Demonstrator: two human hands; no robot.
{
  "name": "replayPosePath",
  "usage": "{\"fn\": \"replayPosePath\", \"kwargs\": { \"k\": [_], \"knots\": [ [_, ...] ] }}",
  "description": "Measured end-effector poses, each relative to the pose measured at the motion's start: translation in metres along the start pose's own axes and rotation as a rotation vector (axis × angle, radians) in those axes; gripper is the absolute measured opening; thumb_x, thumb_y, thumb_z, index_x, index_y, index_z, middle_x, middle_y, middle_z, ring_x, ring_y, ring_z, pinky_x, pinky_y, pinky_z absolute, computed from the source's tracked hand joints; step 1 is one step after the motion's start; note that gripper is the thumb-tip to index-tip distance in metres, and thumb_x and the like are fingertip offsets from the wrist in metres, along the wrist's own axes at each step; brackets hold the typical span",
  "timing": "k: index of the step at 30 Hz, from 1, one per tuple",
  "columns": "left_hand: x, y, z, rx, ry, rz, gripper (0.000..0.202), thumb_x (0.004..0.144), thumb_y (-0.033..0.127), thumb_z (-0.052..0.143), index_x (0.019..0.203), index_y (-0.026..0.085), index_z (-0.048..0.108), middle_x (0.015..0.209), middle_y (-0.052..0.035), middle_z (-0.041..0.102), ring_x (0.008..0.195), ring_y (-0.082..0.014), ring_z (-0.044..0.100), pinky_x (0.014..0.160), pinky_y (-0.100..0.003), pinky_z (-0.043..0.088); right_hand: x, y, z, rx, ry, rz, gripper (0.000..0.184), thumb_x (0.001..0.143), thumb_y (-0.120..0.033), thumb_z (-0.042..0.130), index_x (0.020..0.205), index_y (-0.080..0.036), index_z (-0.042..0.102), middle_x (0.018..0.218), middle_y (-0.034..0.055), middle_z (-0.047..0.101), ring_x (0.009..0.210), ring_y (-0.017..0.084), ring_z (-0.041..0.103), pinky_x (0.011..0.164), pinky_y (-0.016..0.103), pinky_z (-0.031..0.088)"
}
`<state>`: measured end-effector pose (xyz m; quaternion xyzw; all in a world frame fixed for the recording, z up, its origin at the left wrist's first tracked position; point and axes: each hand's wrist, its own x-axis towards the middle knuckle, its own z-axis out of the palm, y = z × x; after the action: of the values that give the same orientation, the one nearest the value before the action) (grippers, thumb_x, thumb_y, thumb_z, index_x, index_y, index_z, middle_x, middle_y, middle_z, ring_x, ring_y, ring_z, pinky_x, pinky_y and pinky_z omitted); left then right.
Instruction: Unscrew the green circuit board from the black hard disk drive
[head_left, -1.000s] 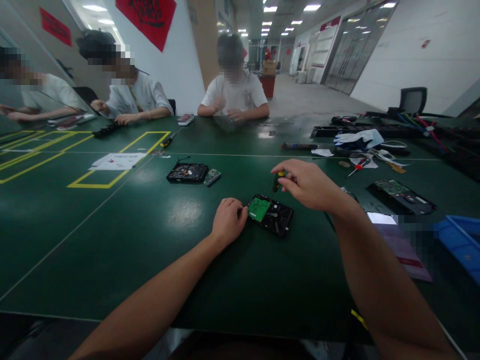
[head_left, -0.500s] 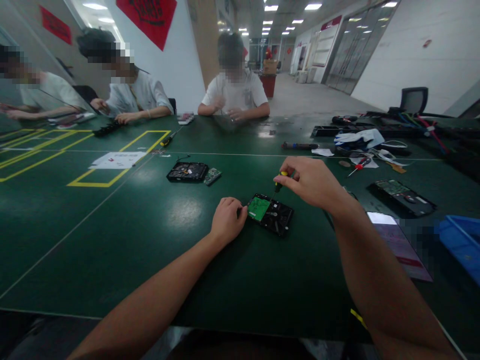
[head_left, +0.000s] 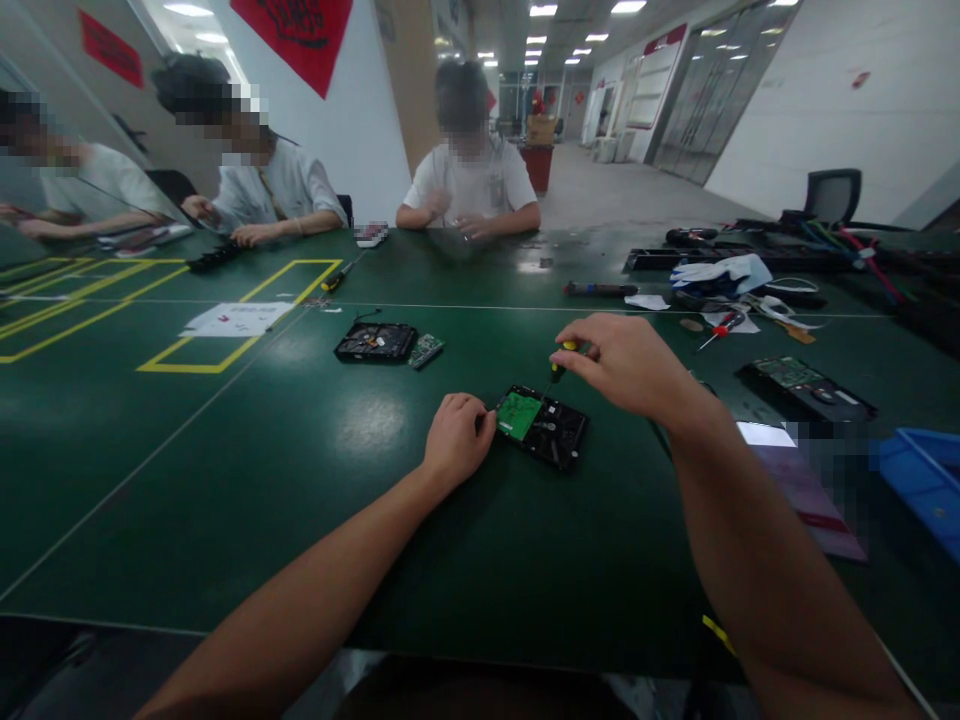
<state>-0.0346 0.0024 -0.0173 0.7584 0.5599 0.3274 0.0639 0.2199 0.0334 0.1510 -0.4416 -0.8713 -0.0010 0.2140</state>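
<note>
A black hard drive (head_left: 562,440) lies flat on the green table (head_left: 300,500), its green circuit board (head_left: 517,412) facing up. My right hand (head_left: 619,360) is closed around the handle of a yellow-and-black screwdriver (head_left: 556,372). The driver stands nearly upright, its tip at the right edge of the circuit board. At the drive's left end rests my left hand (head_left: 459,435), fingers curled against the edge, steadying it. Its fingertips are partly hidden.
Another hard drive (head_left: 375,342) and a loose circuit board (head_left: 427,350) lie beyond my left hand. To the right are a third drive (head_left: 806,388), a phone (head_left: 802,490), a blue bin (head_left: 922,480) and a red screwdriver (head_left: 720,330). Several people sit across the table.
Hardly anything differs. My right hand and the screwdriver have shifted very slightly; the hard drive and my left hand stay in place.
</note>
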Motion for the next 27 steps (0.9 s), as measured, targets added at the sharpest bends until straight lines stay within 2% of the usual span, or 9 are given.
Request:
{"fn": "replayPosePath", "kwargs": {
  "k": [4,6,8,10,13,16,21,24,27],
  "knots": [
    [-0.0003,-0.0001,-0.0002,-0.004,0.0,-0.006,0.014,0.1,0.028,0.063,0.086,0.023,0.064,0.1,-0.0084,0.071,0.103,-0.0275,0.063,0.094,-0.045,0.054,0.0005,0.0013,0.0005,-0.059,0.013,0.021,0.03,0.098,-0.049,0.067,0.092,-0.022,0.078,0.089,0.0075,0.075,0.079,0.024,0.065,0.072,0.036,0.043],
    [-0.0003,0.0006,-0.0007,-0.005,0.0,-0.003,0.015,0.1,0.028,0.062,0.086,0.023,0.065,0.099,-0.0083,0.071,0.103,-0.0275,0.063,0.093,-0.045,0.055,0.0004,0.0001,0.0001,-0.04,0.008,0.003,0.025,0.098,-0.043,0.067,0.096,-0.021,0.079,0.095,0.0082,0.076,0.081,0.024,0.066,0.076,0.037,0.045],
    [-0.0003,0.0013,-0.0011,-0.007,-0.001,-0.002,0.014,0.1,0.028,0.062,0.087,0.023,0.065,0.099,-0.0083,0.071,0.103,-0.0274,0.063,0.093,-0.045,0.055,0.0002,-0.0017,-0.0003,0.009,-0.005,-0.021,0.018,0.097,-0.031,0.067,0.106,-0.02,0.078,0.107,0.0094,0.077,0.083,0.023,0.068,0.081,0.037,0.048],
    [-0.0003,0.0014,-0.0009,-0.006,0.0,-0.007,0.013,0.1,0.027,0.062,0.088,0.023,0.065,0.099,-0.0083,0.071,0.103,-0.0276,0.063,0.093,-0.044,0.055,0.0001,-0.0035,-0.0004,0.058,-0.011,-0.024,0.024,0.095,-0.02,0.065,0.117,-0.019,0.075,0.115,0.0097,0.077,0.083,0.022,0.069,0.083,0.037,0.049],
    [-0.0001,0.0011,0.0002,-0.006,0.002,-0.007,0.013,0.1,0.027,0.063,0.087,0.023,0.065,0.099,-0.0083,0.071,0.103,-0.0278,0.063,0.093,-0.044,0.055,0.0,-0.004,0.0003,0.081,-0.008,0.006,0.026,0.093,-0.015,0.065,0.118,-0.019,0.071,0.105,0.0075,0.078,0.079,0.021,0.069,0.079,0.035,0.048],
    [0.0001,0.001,0.0007,-0.004,0.006,0.005,0.014,0.099,0.026,0.064,0.086,0.022,0.064,0.098,-0.0082,0.071,0.101,-0.0272,0.063,0.094,-0.044,0.055,-0.0001,-0.0021,0.0009,0.038,0.004,0.02,0.012,0.094,-0.025,0.071,0.105,-0.02,0.071,0.095,0.0058,0.077,0.076,0.021,0.068,0.074,0.034,0.046],
    [0.0003,0.0022,-0.001,0.001,-0.003,0.007,0.013,0.099,0.025,0.063,0.086,0.023,0.065,0.098,-0.0081,0.07,0.102,-0.0268,0.063,0.093,-0.044,0.054,0.0008,-0.0006,0.0004,-0.058,0.045,0.062,0.021,0.096,-0.042,0.071,0.091,-0.022,0.071,0.088,0.0063,0.075,0.079,0.024,0.066,0.071,0.035,0.043],
    [0.0001,0.0026,-0.0013,0.003,-0.002,0.004,0.013,0.099,0.025,0.063,0.087,0.022,0.065,0.098,-0.0086,0.07,0.102,-0.0273,0.063,0.093,-0.044,0.054,0.0014,-0.0023,-0.0002,-0.033,0.036,0.04,0.016,0.099,-0.036,0.065,0.095,-0.022,0.073,0.094,0.0069,0.078,0.081,0.024,0.068,0.075,0.036,0.045],
    [-0.0003,0.0023,-0.0005,-0.001,0.002,-0.003,0.013,0.1,0.025,0.063,0.087,0.022,0.065,0.099,-0.0084,0.07,0.102,-0.0273,0.063,0.093,-0.044,0.054,0.001,-0.0044,-0.0003,0.058,0.002,-0.005,0.018,0.099,-0.022,0.058,0.107,-0.021,0.074,0.103,0.0068,0.079,0.079,0.021,0.07,0.08,0.036,0.048]
  ]
}}
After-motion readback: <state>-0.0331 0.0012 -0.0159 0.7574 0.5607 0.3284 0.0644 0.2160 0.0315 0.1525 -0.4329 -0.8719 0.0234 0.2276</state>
